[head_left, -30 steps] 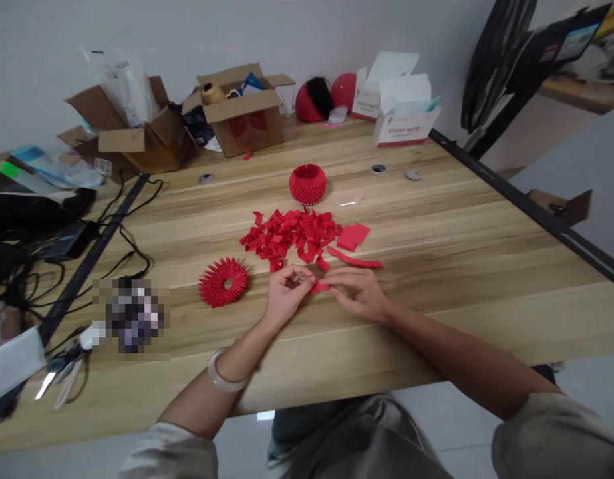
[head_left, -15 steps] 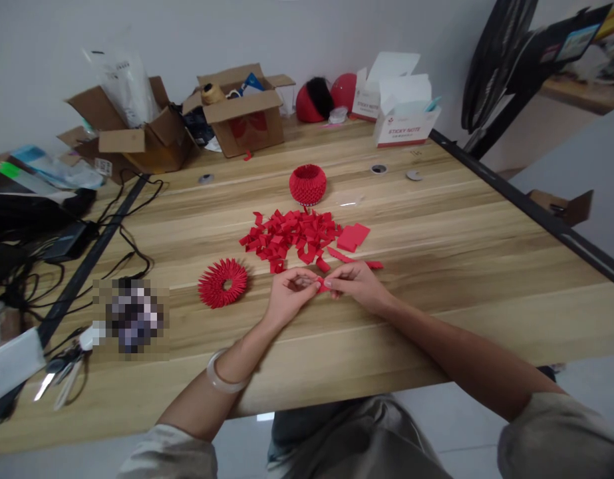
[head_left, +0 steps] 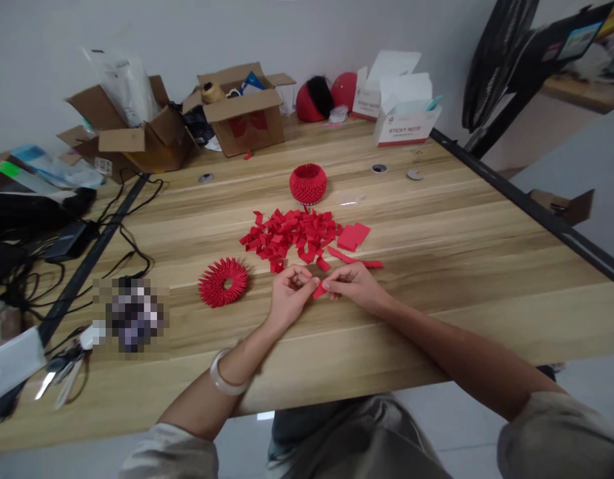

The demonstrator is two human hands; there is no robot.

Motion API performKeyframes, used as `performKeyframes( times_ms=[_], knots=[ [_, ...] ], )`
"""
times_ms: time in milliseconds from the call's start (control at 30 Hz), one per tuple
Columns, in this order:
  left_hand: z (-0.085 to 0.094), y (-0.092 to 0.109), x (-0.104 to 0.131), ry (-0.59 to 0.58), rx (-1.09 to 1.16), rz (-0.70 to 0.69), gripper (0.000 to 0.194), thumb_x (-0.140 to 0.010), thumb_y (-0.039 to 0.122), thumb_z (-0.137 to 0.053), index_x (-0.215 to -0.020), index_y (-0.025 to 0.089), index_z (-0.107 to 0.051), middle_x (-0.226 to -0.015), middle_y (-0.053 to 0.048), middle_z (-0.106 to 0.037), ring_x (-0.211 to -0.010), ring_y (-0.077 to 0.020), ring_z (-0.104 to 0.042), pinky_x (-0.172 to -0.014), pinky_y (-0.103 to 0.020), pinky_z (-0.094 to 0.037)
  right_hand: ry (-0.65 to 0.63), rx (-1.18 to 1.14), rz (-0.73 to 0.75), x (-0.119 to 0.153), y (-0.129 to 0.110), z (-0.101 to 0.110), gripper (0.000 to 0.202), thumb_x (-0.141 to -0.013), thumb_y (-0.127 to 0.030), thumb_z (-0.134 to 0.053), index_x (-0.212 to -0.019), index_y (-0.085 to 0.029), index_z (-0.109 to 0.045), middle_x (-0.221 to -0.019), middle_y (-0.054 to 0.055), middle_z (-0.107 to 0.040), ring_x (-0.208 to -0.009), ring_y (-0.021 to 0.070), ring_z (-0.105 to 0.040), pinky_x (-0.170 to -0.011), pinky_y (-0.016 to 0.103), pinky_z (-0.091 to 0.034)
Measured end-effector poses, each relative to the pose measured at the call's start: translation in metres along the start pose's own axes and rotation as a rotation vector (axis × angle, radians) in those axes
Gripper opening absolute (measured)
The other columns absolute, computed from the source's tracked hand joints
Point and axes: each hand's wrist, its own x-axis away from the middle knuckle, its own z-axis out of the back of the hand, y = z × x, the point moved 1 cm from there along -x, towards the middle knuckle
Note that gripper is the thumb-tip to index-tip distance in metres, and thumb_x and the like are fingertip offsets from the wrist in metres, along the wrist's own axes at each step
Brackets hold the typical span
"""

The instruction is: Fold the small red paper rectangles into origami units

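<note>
Wooden tabletop (head_left: 451, 213) | hands (head_left: 288, 293) pinched closed on paper slip (head_left: 320, 290) | red strip (head_left: 340, 255) newly part-covered

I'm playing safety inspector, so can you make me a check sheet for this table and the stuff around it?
Surface: table has a wood-grain top.
Job's things: pile of folded red paper; spiky red ring to its left; red bowl behind; flat red sheets to its right.
Clutter: open cartons and sticky-note boxes at the back; something pixelated at left, cannot tell what.
Hands: left hand and right hand pinch one small red piece.
Cables: black cables tangled at left.
Surroundings: plain wall behind; apparently a black fan at back right.
</note>
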Motion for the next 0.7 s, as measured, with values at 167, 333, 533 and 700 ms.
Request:
performKeyframes(
  times_ms=[167,333,533,700],
  knots=[
    [-0.0006,-0.0026,0.0004,-0.053,0.007,-0.03,0.028,-0.063,0.031,-0.072,-0.072,0.017,-0.05,-0.055,0.004,-0.053,-0.05,-0.0077,-0.047,-0.051,-0.02,-0.036,-0.009,0.002,-0.013,-0.001,0.0001,0.0012,0.019,-0.065,-0.033,-0.071,-0.063,-0.014,-0.067,-0.049,-0.001,-0.061,-0.046,0.0076,-0.054,-0.048,0.02,-0.045],
    [-0.0001,-0.0023,0.0005,-0.083,-0.086,-0.122,0.026,-0.069,0.032,-0.068,-0.068,0.017,-0.047,-0.06,0.002,-0.054,-0.055,-0.0088,-0.048,-0.053,-0.021,-0.037,-0.011,0.038,0.031,-0.0005,0.0003,0.0024,0.022,-0.066,-0.035,-0.07,-0.065,-0.013,-0.067,-0.052,0.0,-0.062,-0.048,0.0086,-0.056,-0.051,0.021,-0.046],
    [0.0017,-0.0014,0.0022,-0.062,-0.108,-0.136,0.019,-0.069,0.027,-0.069,-0.071,0.015,-0.054,-0.064,-0.001,-0.061,-0.055,-0.0094,-0.053,-0.055,-0.022,-0.042,0.115,0.179,0.248,0.0005,0.0005,0.0023,0.018,-0.067,-0.033,-0.07,-0.065,-0.016,-0.069,-0.068,0.004,-0.066,-0.062,0.0134,-0.062,-0.059,0.025,-0.051],
    [0.0029,-0.0059,0.0002,-0.029,-0.06,-0.171,0.018,-0.065,0.022,-0.071,-0.069,0.015,-0.055,-0.075,-0.004,-0.062,-0.069,-0.0125,-0.059,-0.068,-0.026,-0.047,0.18,0.137,0.329,-0.0017,0.0022,0.0028,0.016,-0.062,-0.032,-0.073,-0.067,-0.017,-0.069,-0.087,0.005,-0.066,-0.079,0.0142,-0.064,-0.071,0.027,-0.054]
  ],
)
